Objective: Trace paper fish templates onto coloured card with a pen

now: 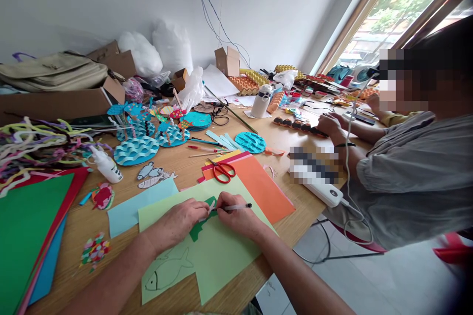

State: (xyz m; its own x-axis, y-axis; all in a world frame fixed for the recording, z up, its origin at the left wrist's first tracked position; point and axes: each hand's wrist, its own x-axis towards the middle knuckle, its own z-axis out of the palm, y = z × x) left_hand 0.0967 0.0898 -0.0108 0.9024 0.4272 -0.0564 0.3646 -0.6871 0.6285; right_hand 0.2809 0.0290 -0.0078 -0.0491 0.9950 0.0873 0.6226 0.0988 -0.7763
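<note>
My right hand point(238, 217) is closed round a pen point(241, 206), its dark end pointing right. My left hand point(179, 219) presses its fingertips together on a small pale paper cutout point(212, 206). That cutout lies over a scrap of dark green paper point(195, 233), and the fingers partly cover both. Beneath them spreads a light green sheet point(225, 261) with a notch in its near edge. A fish outline point(168, 271) is drawn on its lower left part. Red-handled scissors point(223, 172) rest just beyond my hands on orange paper point(256, 184).
Left are coloured sheets point(33, 216), a glue bottle point(106, 165) and pipe cleaners point(40, 152). Paper fish cutouts point(155, 175) lie beyond a light blue sheet point(142, 206). Blue wavy discs point(136, 150) stand farther back. A white power strip point(316, 187) and a seated person point(410, 157) are right.
</note>
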